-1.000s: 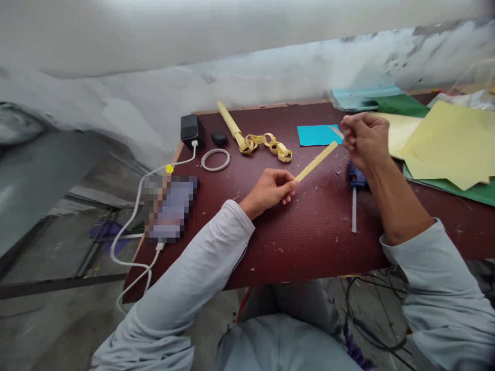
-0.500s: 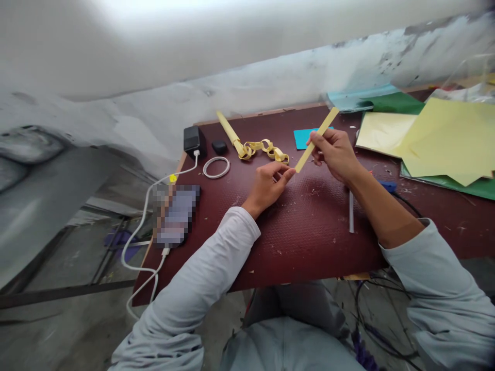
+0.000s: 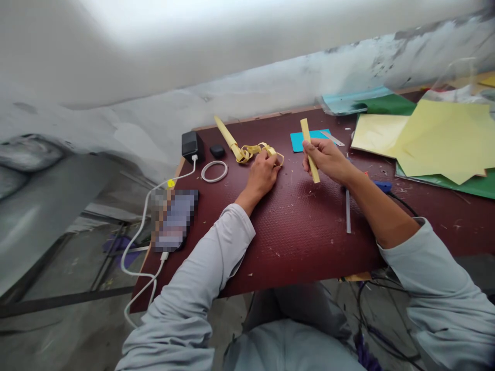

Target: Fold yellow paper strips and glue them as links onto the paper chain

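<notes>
Taking the yellow paper chain (image 3: 253, 149) as landmark, the left hand (image 3: 262, 176) bends over its right-hand end, fingertips at the loops; whether they pinch the paper cannot be told. Right of the chain, the right hand (image 3: 328, 158) grasps a loose yellow strip (image 3: 306, 132) between thumb and fingers, near a blue card (image 3: 298, 142). The step in hand looks like reaching for the chain with a strip ready; the next move seems to call for a light pinch that leaves the loops uncrushed.
</notes>
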A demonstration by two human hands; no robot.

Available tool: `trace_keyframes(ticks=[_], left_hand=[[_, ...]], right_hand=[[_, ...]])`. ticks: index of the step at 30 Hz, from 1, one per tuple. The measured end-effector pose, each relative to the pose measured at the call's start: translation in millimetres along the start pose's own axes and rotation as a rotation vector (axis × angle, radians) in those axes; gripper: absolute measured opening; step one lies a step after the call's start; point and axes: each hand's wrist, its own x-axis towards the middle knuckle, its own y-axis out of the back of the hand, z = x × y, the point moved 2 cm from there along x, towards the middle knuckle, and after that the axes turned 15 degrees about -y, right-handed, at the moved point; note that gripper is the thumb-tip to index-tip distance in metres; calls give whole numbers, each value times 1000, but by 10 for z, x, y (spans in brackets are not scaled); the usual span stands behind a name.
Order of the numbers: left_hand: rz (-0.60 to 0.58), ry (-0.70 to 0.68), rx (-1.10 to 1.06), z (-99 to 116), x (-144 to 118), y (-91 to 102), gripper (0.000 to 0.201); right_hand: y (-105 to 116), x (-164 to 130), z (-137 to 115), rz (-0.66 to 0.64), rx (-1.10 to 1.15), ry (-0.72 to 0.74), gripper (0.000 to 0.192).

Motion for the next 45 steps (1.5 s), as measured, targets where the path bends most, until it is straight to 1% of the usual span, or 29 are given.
trace_keyframes(ticks=[3, 6, 9, 12, 16, 19, 21, 24, 25, 28, 30, 34, 36, 38, 41, 43, 45], left_hand=[[116, 39, -57, -103, 25, 5, 9], [236, 109, -191, -178, 55, 52, 9], [287, 150, -430, -186, 61, 115, 9], [322, 158, -646, -126, 40, 172, 10], [347, 109, -792, -14, 27, 192, 27], [320, 54, -872, 51, 23, 158, 39], [297, 68, -936, 77, 11, 124, 46], [291, 144, -1072, 111, -11, 80, 64], [283, 156, -1101, 127, -13, 73, 63], [207, 172, -1097, 177, -2, 74, 44], [207, 187, -1070, 186, 15, 100, 39], [371, 264, -1029, 123, 33, 168, 30], [400, 293, -1044, 101, 30, 165, 30], [354, 275, -1088, 118, 28, 130, 34], [288, 235, -1173, 173, 30, 46, 46], [271, 219, -1155, 185, 38, -4, 48], [298, 227, -1132, 160, 48, -34, 48]], right_hand=[[17, 5, 36, -39, -93, -1, 60], [25, 17, 93, -109, -197, -13, 53], [44, 36, 141, -99, -285, 14, 52], [56, 50, 169, -64, -366, 49, 52], [22, 38, 182, -108, -412, 6, 51], [-19, 11, 158, -125, -428, 10, 52], [-43, -9, 128, -127, -411, 47, 52], [-72, -30, 88, -142, -387, 94, 50], [-79, -33, 81, -150, -385, 101, 49], [-85, -33, 83, -184, -397, 89, 48], [-65, -25, 96, -166, -421, 69, 50], [-3, -11, 103, -36, -434, 57, 53], [3, -14, 96, 7, -416, 71, 51], [-20, -24, 91, 5, -422, 90, 49], [-56, -42, 103, -13, -460, 116, 41], [-58, -50, 117, 0, -480, 116, 40], [-45, -54, 124, 48, -485, 88, 38]])
